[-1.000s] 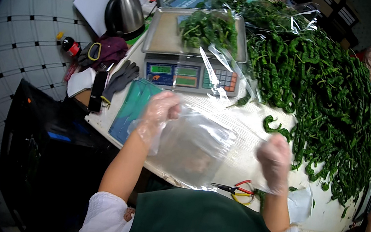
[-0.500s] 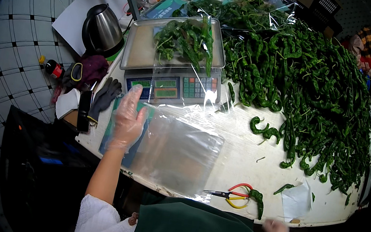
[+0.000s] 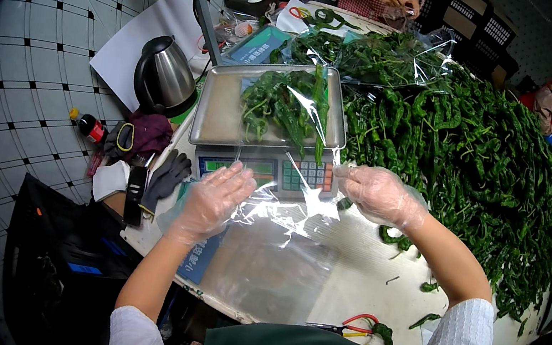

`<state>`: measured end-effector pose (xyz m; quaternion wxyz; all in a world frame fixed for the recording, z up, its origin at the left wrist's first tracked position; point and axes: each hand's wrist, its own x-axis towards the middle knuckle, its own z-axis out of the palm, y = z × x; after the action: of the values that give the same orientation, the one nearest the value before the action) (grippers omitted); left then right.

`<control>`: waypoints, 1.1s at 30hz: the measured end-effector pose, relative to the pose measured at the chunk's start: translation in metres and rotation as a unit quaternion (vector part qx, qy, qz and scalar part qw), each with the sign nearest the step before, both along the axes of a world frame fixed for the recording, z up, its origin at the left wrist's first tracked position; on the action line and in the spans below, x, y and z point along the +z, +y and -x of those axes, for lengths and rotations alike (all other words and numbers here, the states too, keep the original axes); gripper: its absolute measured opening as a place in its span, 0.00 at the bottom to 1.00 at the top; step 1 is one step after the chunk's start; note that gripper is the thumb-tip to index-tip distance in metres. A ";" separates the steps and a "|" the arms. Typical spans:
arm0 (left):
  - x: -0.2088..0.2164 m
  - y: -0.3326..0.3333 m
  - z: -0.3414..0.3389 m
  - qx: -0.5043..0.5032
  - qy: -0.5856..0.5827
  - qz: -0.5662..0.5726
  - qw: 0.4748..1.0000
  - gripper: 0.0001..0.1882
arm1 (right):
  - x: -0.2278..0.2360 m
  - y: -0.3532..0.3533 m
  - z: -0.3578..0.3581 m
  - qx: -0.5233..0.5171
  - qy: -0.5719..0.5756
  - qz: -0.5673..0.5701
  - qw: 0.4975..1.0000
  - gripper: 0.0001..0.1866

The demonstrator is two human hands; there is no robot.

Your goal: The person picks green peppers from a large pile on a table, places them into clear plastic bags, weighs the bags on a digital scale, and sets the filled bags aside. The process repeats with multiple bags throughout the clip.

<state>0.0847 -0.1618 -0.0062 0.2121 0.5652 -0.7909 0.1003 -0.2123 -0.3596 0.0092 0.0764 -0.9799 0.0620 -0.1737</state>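
Note:
Green peppers point(image 3: 299, 115) lie in a clear plastic bag point(image 3: 299, 209) on the metal tray point(image 3: 217, 109) of a weighing scale point(image 3: 276, 172). The bag's loose end drapes over the scale's keypad and display toward me. My left hand point(image 3: 213, 202), in a thin clear glove, rests at the bag's left edge below the display, fingers stretched out and thumb hidden. By the keypad's right side, my gloved right hand point(image 3: 384, 195) pinches the bag's right edge. More clear film point(image 3: 275, 266) lies flat on the table before me.
A large heap of green peppers point(image 3: 467, 152) covers the table's right side. Scissors point(image 3: 345, 328) lie at the near edge beside a single pepper point(image 3: 382, 337). On the left stand a kettle point(image 3: 165, 75) and gloves point(image 3: 166, 180). Another person's hands point(image 3: 397, 0) show at the far side.
My right hand has come up from the table's near right edge to the bag's right edge. My left hand has moved right onto the bag. The view has shifted too.

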 end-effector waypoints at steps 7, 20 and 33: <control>0.001 -0.002 -0.020 0.052 0.574 -0.139 0.806 0.11 | 0.029 0.014 -0.013 -0.128 -0.117 -0.516 0.839 0.05; 0.039 -0.056 -0.001 0.157 0.750 0.029 0.641 0.09 | 0.038 -0.017 -0.056 -0.183 -0.270 -0.563 0.759 0.13; -0.043 -0.088 -0.054 0.321 0.595 -0.160 0.719 0.13 | -0.015 -0.037 -0.074 -0.269 -0.086 -0.596 0.752 0.25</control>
<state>0.1382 -0.2493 -0.0493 0.5004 0.7538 -0.2778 -0.3229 -0.1384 -0.3965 -0.0060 0.5996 -0.6597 0.4071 -0.1989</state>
